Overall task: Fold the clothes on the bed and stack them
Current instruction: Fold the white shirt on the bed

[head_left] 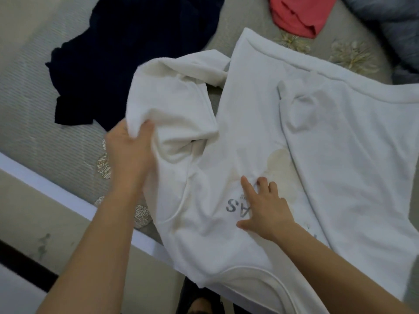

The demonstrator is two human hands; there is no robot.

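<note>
- A bunched sleeve (172,91) of the white shirt (340,155) is gripped by the left hand (130,150), with the fingers curled round the cloth and the cloth raised off the bed (34,87).
- The chest of the shirt is pressed flat by the right hand (265,207), fingers spread, partly over the grey lettering (233,206).
- The shirt is spread across the near edge of the bed, and part of it hangs past that edge.
- The step in hand is judged to be the folding-in of the sleeve.
- Next, the sleeve would need to be carried across the pinned body, laid flat and smoothed.
- A dark garment (136,53) and a red garment (294,17) lie unfolded further up the bed; no stack is seen.
</note>
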